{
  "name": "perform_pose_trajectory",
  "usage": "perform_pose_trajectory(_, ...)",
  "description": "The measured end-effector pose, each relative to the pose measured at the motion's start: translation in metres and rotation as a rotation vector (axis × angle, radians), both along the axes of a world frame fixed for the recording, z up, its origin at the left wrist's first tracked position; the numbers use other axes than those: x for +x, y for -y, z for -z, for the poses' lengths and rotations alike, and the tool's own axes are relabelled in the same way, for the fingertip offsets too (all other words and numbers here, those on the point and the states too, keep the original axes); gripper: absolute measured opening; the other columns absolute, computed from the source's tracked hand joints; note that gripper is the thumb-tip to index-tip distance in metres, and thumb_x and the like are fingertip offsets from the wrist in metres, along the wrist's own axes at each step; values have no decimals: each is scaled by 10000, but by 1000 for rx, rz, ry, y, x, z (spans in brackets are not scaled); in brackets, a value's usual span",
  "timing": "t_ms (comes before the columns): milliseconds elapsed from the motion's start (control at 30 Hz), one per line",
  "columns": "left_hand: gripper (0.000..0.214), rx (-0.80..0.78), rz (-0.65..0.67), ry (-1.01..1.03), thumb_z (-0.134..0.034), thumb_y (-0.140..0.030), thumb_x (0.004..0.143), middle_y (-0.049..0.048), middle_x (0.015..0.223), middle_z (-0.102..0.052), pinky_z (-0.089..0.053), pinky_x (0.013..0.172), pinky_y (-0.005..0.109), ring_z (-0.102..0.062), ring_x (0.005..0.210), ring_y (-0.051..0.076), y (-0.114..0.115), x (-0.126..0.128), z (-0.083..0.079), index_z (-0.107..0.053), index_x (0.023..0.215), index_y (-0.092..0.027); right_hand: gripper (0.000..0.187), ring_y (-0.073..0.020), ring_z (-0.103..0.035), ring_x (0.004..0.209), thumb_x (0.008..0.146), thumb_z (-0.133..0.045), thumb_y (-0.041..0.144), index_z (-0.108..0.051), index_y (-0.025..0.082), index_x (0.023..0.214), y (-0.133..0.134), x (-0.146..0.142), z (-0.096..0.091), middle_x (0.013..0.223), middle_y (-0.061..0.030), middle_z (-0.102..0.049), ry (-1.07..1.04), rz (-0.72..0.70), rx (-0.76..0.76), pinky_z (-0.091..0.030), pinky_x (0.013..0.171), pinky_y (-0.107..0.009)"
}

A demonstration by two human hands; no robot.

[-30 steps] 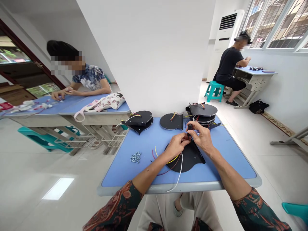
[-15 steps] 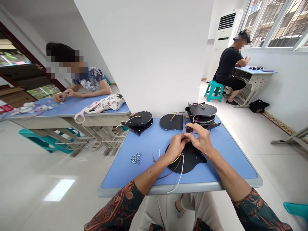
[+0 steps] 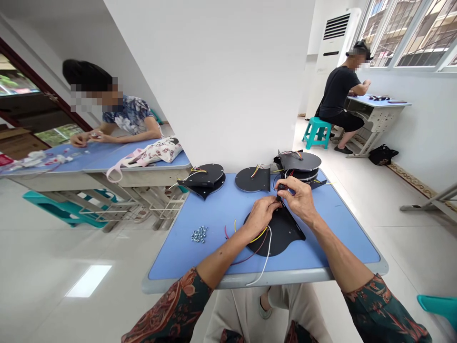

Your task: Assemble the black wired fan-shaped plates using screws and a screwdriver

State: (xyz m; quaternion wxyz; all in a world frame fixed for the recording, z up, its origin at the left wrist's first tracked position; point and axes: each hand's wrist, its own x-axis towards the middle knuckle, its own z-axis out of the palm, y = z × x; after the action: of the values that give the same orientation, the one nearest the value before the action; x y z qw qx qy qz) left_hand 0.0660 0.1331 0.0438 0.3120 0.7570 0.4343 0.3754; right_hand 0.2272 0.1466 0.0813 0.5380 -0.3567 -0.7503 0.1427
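My right hand (image 3: 299, 199) grips the dark handle of what looks like a short screwdriver (image 3: 280, 188), thumb and fingers around it. Its lower end points down at the far edge of a round black plate (image 3: 276, 238) with a raised straight side. My left hand (image 3: 263, 215) lies over the plate's left part, fingertips pinched at its far edge beside the tool's tip; any small part there is hidden. White, yellow, red and brown wires (image 3: 268, 257) come out beneath the left wrist towards the table's front edge.
On the blue table (image 3: 214, 257) lies a small pile of screws (image 3: 199, 234). More black plates with wires stand behind: a left pair (image 3: 209, 176), a single one (image 3: 252, 180) and a right stack (image 3: 303, 163). Two people sit at other tables.
My right fingers have shifted on the screwdriver, and more of its dark handle shows between the hands. My left hand stays at the plate's far edge. The view has moved slightly.
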Motion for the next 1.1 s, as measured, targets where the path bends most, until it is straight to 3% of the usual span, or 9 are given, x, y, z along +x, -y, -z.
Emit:
perform_pose_trajectory(133,224,2,14,-4,-540,-220,970,31,844,-732,-482,809,282,-651,824,189,0,-1,0,-697,820,-166,279,-181,-625,716,935,-614,463,-713,202,922,-6,6,1,805,-39,-688,-94,-286,-179,-529,703,-323)
perform_pose_trajectory(233,231,-1,7,14,-534,-220,970,36,863,-743,-494,830,291,-665,848,197,-1,-1,1,-719,841,-168,330,-184,-653,742,951,-590,494,-695,197,1050,-5,3,6,858,-50,-714,-188,-356,-286,-554,691,-324)
perform_pose_trajectory(367,215,15,-23,7,-549,-187,952,51,917,-761,-501,836,302,-685,881,216,-2,-2,3,-748,875,-162,303,-190,-690,853,966,-604,432,-694,208,1149,2,-4,10,959,-58,-743,-130,-278,-243,-563,788,-334)
perform_pose_trajectory(533,166,49,-62,-29,-586,-183,943,56,936,-769,-499,843,306,-683,865,216,-4,-1,5,-745,901,-165,223,-190,-654,817,908,-710,408,-739,220,1024,7,-4,7,908,-49,-717,-39,-68,-35,-545,796,-333)
perform_pose_trajectory(733,181,67,-106,-55,-594,-151,933,35,828,-742,-474,749,267,-637,753,172,-6,-1,8,-705,790,-153,210,-186,-629,770,919,-699,412,-729,226,1011,10,-10,4,880,-46,-704,11,-56,49,-544,761,-327)
perform_pose_trajectory(900,130,21,-93,-19,-612,-138,911,29,848,-751,-477,749,266,-655,774,180,-4,0,4,-721,844,-159,113,-188,-636,776,904,-692,306,-746,230,967,10,-13,4,848,-40,-704,-20,-22,-27,-534,737,-319)
perform_pose_trajectory(1100,157,-1,-25,32,-580,-175,930,26,892,-758,-492,805,272,-669,830,183,-1,-1,-1,-710,844,-166,174,-171,-674,740,911,-628,282,-653,218,1070,3,-7,9,858,-27,-718,-241,-192,-216,-550,676,-303)
